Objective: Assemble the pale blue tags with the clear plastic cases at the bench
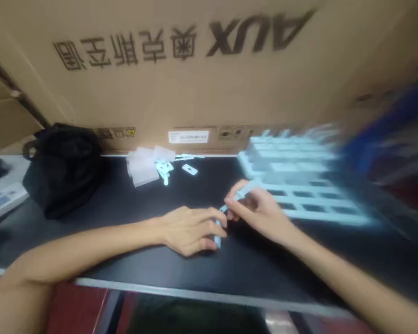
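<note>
Over the dark tabletop my two hands nearly meet. My left hand (pixel 195 229) has its fingers curled round a small light-blue plastic piece (pixel 218 240), partly hidden by the fingers. In a pinch, my right hand (pixel 256 208) holds a slim pale-blue tool with a narrow dark end (pixel 242 191), which points at the left fingers. Whether that end touches the blue piece I cannot make out. A light-blue slotted rack (pixel 310 213) stands just right of my right hand. Small pale-blue parts (pixel 164 168) lie in a heap beyond my left hand, with one flat slotted part (pixel 190 170) apart from them.
A black bag (pixel 64 169) stands at the left, beside a white box (pixel 3 202). Translucent plastic sheets (pixel 142 167) lie near the heap. Behind the table a large cardboard box (pixel 195 93) rises like a wall. Stacked light-blue trays (pixel 289 155) sit at the right rear, blurred.
</note>
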Tool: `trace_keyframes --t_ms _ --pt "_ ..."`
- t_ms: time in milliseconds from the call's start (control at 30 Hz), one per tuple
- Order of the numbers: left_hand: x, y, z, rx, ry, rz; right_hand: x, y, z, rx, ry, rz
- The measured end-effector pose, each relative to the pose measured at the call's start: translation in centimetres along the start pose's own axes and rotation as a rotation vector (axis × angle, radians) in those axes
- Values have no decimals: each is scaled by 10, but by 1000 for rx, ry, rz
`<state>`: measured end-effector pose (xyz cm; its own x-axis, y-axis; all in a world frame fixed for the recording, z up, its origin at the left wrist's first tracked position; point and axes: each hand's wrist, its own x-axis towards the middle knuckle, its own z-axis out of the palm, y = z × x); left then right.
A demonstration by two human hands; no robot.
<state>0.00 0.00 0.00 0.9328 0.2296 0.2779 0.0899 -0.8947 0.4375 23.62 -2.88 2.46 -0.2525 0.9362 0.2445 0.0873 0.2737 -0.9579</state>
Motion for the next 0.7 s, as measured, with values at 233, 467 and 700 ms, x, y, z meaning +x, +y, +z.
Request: trace_keyframes --t_ms 233,467,700 --pt "3 -16 -1 -351 328 8 -2 3 4 44 160 -72" --pt "3 -15 -2 -742 411 -46 -8 3 11 88 189 -207" --pt "5 -18 -2 -925 419 -157 -9 4 15 93 202 -256"
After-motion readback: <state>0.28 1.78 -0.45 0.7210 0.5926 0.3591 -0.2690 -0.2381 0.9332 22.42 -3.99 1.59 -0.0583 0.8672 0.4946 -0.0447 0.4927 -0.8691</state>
